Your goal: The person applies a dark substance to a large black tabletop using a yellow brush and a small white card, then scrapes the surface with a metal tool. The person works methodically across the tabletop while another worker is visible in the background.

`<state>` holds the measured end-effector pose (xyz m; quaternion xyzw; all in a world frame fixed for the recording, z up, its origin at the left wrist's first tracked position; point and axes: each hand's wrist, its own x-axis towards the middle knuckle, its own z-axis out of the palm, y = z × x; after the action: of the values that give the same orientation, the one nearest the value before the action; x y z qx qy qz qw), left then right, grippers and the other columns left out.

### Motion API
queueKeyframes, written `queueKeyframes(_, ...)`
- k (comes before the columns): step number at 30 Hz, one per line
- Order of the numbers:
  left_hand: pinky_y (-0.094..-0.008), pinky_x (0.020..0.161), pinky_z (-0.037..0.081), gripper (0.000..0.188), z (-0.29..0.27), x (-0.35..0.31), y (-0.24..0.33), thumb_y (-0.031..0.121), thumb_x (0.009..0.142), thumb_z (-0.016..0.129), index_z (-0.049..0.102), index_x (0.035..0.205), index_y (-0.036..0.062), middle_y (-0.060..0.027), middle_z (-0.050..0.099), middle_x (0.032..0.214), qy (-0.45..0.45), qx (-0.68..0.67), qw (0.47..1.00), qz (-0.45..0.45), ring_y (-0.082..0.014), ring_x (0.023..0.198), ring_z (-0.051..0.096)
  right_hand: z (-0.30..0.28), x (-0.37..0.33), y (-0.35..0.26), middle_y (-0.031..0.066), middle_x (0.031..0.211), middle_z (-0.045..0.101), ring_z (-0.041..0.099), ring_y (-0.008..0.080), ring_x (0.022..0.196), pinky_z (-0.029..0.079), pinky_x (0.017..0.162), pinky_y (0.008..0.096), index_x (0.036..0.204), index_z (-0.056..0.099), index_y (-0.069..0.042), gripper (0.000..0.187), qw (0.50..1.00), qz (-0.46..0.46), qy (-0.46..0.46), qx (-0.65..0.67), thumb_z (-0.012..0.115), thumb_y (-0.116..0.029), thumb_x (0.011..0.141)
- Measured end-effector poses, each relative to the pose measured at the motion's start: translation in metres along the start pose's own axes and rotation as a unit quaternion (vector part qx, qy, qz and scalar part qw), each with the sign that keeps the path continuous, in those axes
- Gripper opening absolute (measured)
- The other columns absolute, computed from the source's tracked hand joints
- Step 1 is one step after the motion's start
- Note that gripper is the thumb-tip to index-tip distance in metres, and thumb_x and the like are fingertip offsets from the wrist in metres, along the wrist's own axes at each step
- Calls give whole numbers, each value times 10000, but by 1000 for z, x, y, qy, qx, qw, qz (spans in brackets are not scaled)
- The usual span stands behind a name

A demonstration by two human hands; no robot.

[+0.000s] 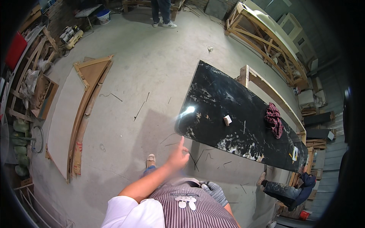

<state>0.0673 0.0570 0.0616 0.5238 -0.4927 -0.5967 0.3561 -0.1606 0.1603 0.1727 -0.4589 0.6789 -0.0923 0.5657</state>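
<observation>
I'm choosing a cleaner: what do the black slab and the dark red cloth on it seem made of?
Black slab: probably polished stone or an imitation, going by glossy glare and irregular white patches.
Dark red cloth: soft, matte fabric, by its loose crumpled folds; fibre unclear.

White sleeve [134,213], striped rabbit-print apron [203,214] and grey glove [215,193] are worn.

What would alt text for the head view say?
A bare left hand points at the corner of a marbled black slab bearing a white block and red cloth. The gloved right hand is by the striped apron.
</observation>
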Motion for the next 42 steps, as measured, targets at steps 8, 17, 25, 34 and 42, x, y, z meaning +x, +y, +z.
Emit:
queueKeyframes(8,-372,811,538,950,-14,19,-16,102,898,607,-43,1591,87,-113,656,1103,106,10,994,-13,-233,846,654,1,0,6,171,1019,725,689,220,932,515,874,330,1190,686,-26,298,999,11,-3,39,572,-216,991)
queueKeyframes(17,-369,823,531,947,-3,5,-9,119,899,592,-45,1600,141,-117,670,1023,51,-32,997,-54,-239,888,664,1,-1,3,184,1010,716,686,244,913,514,864,330,1186,680,-22,302,1000,8,-2,6,574,-224,988)
queueKeyframes(25,-290,709,501,946,-45,38,-20,11,853,571,34,1614,181,-75,636,834,42,-61,997,8,-116,710,570,2,-1,9,160,995,722,682,218,903,518,851,324,1175,683,-28,295,999,18,2,26,591,-237,988)
queueKeyframes(34,-269,648,481,978,-83,64,-22,-20,796,564,87,1618,211,-30,581,699,-45,-13,999,13,-98,615,506,5,-2,5,126,992,732,664,164,900,519,851,304,1179,684,-11,287,999,21,-1,43,604,-212,990)
queueKeyframes(42,-261,638,471,956,-76,45,-21,-15,810,553,110,1617,247,4,535,676,-20,8,1000,14,-88,616,491,5,-2,4,125,992,733,660,159,890,522,837,304,1185,683,-14,286,999,26,-5,38,604,-208,991)
